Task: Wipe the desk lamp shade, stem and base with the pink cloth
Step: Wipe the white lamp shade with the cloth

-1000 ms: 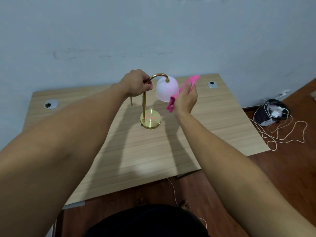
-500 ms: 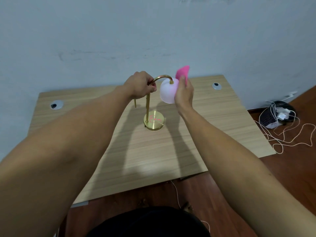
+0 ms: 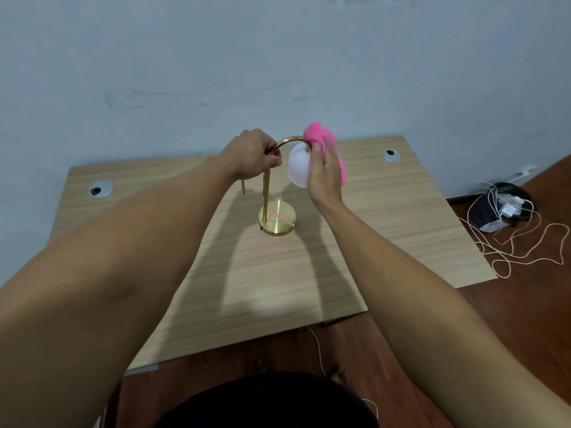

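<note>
A small desk lamp stands on the wooden desk (image 3: 278, 288). It has a round brass base (image 3: 278, 222), a thin brass stem (image 3: 265, 193) that arches over, and a white frosted shade (image 3: 298, 168). My left hand (image 3: 253, 154) is closed around the top of the stem where the arch begins. My right hand (image 3: 324, 174) presses the pink cloth (image 3: 321, 140) against the right side and top of the shade. The cloth bunches above my fingers and hangs down behind my palm. The shade's right half is hidden.
Two cable grommets are set in the desk, one at the left (image 3: 100, 189) and one at the right (image 3: 391, 156). On the wooden floor to the right lie a dark mesh basket (image 3: 494, 211) and a loose tangle of white cord (image 3: 525, 248). The wall stands right behind the desk.
My right hand has moved the pink cloth from the front of the shade up and over its top right side. My left hand has kept its hold on the stem.
</note>
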Available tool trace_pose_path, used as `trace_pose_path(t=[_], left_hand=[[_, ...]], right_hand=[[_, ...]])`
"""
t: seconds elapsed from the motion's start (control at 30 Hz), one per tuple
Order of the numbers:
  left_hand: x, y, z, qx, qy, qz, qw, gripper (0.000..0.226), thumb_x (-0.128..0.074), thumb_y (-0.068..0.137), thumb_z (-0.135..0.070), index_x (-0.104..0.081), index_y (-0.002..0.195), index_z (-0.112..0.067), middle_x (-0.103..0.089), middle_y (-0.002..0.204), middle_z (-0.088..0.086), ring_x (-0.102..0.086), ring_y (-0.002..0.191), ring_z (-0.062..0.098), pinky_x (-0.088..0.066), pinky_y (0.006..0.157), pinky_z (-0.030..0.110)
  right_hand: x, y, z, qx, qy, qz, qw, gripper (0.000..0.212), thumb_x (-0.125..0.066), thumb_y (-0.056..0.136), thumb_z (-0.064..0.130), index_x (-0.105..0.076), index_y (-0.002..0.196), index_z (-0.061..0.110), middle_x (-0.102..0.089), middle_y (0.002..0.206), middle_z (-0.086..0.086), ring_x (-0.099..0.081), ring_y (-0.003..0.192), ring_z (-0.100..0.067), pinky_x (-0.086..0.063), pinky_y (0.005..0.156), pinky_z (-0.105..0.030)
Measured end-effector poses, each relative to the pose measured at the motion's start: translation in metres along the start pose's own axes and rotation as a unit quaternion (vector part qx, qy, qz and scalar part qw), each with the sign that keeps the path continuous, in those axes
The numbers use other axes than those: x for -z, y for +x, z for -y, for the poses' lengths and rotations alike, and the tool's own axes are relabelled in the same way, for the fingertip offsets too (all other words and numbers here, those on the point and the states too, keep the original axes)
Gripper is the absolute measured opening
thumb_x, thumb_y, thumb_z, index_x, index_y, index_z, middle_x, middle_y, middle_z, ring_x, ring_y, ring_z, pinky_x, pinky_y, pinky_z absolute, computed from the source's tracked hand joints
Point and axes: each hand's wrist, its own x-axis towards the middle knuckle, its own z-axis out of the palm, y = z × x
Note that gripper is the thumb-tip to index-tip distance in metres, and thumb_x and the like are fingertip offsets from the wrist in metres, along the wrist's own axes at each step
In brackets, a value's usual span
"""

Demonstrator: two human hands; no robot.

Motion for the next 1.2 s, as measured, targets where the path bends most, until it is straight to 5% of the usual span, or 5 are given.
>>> trace_pose_path(t=[0.13, 0.23, 0.33, 0.8, 1.2], left_hand=[[0.001, -0.001, -0.002, 0.004, 0.004, -0.002, 1.0, 0.014, -0.072, 0.09, -0.027, -0.078, 0.096, -0.016, -0.077, 0.094, 0.005, -0.071, 0.095, 0.026, -0.057, 0.09, 0.043], [0.002, -0.002, -0.003, 0.003, 0.009, -0.004, 1.0, 0.014, -0.072, 0.09, -0.027, -0.078, 0.096, -0.017, -0.077, 0.094, 0.005, -0.071, 0.095, 0.026, -0.057, 0.09, 0.043], [0.002, -0.002, -0.002, 0.002, 0.003, -0.002, 1.0, 0.014, -0.072, 0.091, -0.027, -0.078, 0.097, -0.017, -0.077, 0.093, 0.004, -0.071, 0.094, 0.025, -0.057, 0.089, 0.04], [0.003, 0.0, -0.005, -0.011, 0.017, 0.011, 1.0, 0.009, -0.07, 0.093, -0.021, -0.077, 0.096, -0.015, -0.075, 0.092, 0.003, -0.071, 0.094, 0.024, -0.056, 0.088, 0.038], [0.002, 0.002, -0.005, -0.016, 0.017, 0.013, 1.0, 0.01, -0.069, 0.095, -0.021, -0.076, 0.098, -0.014, -0.074, 0.093, 0.002, -0.069, 0.093, 0.022, -0.053, 0.084, 0.035]], right_hand=[[0.015, -0.001, -0.006, -0.205, 0.096, -0.041, 0.973, 0.053, -0.035, 0.095, 0.06, -0.065, 0.119, 0.023, -0.073, 0.102, -0.023, -0.067, 0.072, -0.045, -0.052, 0.057, -0.046], [0.007, -0.006, -0.002, -0.052, 0.021, -0.025, 0.998, 0.05, -0.035, 0.106, 0.047, -0.056, 0.146, 0.026, -0.066, 0.138, -0.009, -0.063, 0.126, -0.034, -0.054, 0.099, -0.046], [0.004, -0.024, -0.018, 0.119, -0.118, 0.026, 0.985, 0.056, -0.033, 0.112, 0.032, -0.025, 0.165, 0.016, -0.025, 0.172, -0.001, -0.017, 0.161, -0.018, -0.016, 0.131, -0.043], [0.034, -0.046, -0.057, 0.429, -0.418, 0.072, 0.798, 0.052, -0.042, 0.109, 0.02, -0.041, 0.157, 0.001, -0.037, 0.165, -0.017, -0.027, 0.155, -0.046, -0.027, 0.124, -0.061], [0.037, -0.034, -0.039, 0.422, -0.408, 0.081, 0.805, 0.052, -0.041, 0.11, 0.021, -0.04, 0.157, 0.0, -0.038, 0.165, -0.018, -0.028, 0.155, -0.041, -0.023, 0.127, -0.058]])
